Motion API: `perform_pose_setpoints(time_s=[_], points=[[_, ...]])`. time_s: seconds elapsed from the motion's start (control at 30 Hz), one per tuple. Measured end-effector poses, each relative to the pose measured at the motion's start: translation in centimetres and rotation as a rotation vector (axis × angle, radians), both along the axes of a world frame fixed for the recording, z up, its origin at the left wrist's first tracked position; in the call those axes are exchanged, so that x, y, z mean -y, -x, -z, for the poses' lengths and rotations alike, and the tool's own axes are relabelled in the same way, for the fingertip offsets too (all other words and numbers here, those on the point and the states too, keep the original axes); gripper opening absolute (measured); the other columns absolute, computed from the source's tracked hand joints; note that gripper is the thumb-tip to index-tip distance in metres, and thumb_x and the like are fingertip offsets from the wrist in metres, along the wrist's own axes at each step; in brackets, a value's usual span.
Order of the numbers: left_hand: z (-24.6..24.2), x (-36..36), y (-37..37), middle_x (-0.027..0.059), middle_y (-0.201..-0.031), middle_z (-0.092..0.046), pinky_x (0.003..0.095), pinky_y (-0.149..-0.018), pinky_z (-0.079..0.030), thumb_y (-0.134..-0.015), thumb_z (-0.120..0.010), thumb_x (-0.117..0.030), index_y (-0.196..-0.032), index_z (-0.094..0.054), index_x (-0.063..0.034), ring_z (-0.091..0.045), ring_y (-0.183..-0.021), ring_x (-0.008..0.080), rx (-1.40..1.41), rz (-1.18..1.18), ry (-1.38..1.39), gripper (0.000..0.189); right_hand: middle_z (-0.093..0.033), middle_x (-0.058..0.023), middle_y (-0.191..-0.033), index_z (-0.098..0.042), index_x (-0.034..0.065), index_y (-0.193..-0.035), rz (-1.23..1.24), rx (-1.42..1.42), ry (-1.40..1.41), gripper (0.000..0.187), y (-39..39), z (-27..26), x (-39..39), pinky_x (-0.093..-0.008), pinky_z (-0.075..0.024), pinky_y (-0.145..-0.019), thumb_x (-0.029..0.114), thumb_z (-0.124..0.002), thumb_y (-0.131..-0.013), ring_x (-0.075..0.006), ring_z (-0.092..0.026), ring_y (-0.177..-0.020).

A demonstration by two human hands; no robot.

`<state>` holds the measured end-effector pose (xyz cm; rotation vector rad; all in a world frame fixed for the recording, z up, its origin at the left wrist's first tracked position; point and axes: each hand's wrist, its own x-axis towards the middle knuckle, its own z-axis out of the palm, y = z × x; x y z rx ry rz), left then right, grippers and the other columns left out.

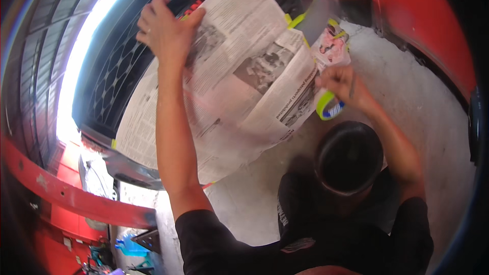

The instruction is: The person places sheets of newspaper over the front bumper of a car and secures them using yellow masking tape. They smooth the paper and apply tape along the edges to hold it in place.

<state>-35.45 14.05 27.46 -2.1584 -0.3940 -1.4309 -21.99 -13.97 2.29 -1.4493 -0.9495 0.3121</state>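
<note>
Sheets of newspaper cover part of a car's front end, over a black mesh grille. My left hand is spread at the paper's upper left edge, its thumb by the sheet and its fingers over the grille. At the paper's right edge, my right hand has its fingers bent, with a roll of yellow-green masking tape hanging at them. Strips of similar tape border a grey panel beside the paper. A colored printed sheet lies near that panel.
A glossy dark round object, which I cannot identify, is in front of my torso. Red metal panels stand at the right. A red beam crosses the lower left, near a blue plastic container. Concrete floor lies below.
</note>
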Motion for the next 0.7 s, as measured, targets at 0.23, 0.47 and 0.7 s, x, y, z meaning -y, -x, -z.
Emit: perform_pose_setpoints(time_s=[0.23, 0.47, 0.7], points=[[1.7, 1.5, -2.7, 0.0124, -0.155, -0.05, 0.0645, -0.12, -0.025, -0.098, -0.07, -0.036, -0.151, -0.055, -0.0286, -0.039, -0.15, 0.0365, -0.266, -0.017, -0.451, 0.056, -0.069, -0.0063, -0.074, -0.074, -0.0026, -0.097, -0.1, -0.306, 0.138, 0.018, 2.3, 14.7, 2.4, -0.0325, -0.0518, -0.062, 0.015, -0.071, -0.094, -0.015, -0.066, -0.063], [3.0, 1.2, -5.4, 0.0014, -0.163, -0.046, 0.0688, -0.122, -0.02, -0.105, -0.058, -0.035, -0.148, -0.06, -0.0265, -0.036, -0.154, 0.0307, -0.631, -0.123, -0.541, 0.044, -0.072, -0.0071, -0.083, -0.075, 0.0005, -0.11, -0.017, -0.097, -0.033, 0.023, 1.9, 15.6, 2.0, -0.0334, -0.053, -0.07, 0.005, -0.067, -0.088, -0.0171, -0.069, -0.076], [3.9, 2.4, -7.4, 0.0067, -0.16, -0.047, 0.0707, -0.121, -0.02, -0.105, -0.058, -0.033, -0.15, -0.056, -0.0215, -0.035, -0.154, 0.0339, -0.583, -0.097, -0.46, 0.046, -0.069, -0.0023, -0.096, -0.074, -0.0011, -0.115, 0.035, -0.339, -0.169, 0.031, 0.7, 11.8, 4.4, -0.0271, -0.0481, -0.074, 0.001, -0.062, -0.087, -0.009, -0.06, -0.083]])
